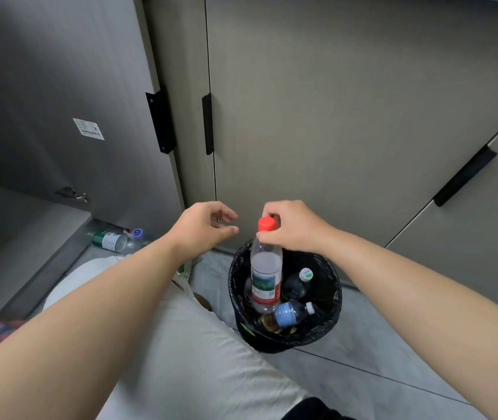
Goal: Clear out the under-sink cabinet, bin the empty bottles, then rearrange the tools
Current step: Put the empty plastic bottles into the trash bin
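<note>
One bin, three bottles in it, three black handles, two hands.

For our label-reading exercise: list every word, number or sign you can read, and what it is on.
Nothing is readable.
White sticker on the cabinet door: too small.
Label on the red-capped bottle: blurred.
Label on the floor bottle: blurred.
Cap of the dark bottle in the bin: too small.

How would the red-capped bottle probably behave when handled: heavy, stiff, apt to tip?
Probably light: the red-capped bottle looks empty, and the right hand holds it by the neck alone. Its clear wall likely dents easily. In the bin, it may tip on the bottles beneath.
</note>
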### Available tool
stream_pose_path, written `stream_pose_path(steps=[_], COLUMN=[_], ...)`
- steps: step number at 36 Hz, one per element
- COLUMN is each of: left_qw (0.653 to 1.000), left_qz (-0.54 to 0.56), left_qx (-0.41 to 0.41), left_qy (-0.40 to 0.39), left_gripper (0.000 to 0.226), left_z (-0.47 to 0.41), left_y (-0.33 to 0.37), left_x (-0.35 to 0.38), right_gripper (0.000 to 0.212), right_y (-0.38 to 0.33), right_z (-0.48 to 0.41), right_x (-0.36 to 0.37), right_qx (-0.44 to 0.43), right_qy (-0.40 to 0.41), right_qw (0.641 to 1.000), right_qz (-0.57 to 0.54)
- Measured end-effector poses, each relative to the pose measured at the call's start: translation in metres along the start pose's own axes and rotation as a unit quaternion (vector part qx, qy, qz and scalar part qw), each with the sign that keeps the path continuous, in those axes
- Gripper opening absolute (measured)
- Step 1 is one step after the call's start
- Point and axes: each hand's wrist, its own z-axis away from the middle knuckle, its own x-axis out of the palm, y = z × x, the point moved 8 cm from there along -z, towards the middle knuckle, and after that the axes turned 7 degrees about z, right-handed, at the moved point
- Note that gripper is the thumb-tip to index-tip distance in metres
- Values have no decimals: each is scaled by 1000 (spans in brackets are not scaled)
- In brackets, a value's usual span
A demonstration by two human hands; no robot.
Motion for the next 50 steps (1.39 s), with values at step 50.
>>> stream_pose_path(steps=[50], left_qw=[997], left_qz=[-22], left_qx=[-67], left_qy=[-8], left_gripper=[13], left_z=[-29], left_y=[-36], left_x=[-1], right_gripper=[46], right_y=[184], right_z=[65], right_x=[228], right_qx=[517], right_qy=[-102], right_qw=[802], right_qz=[-280])
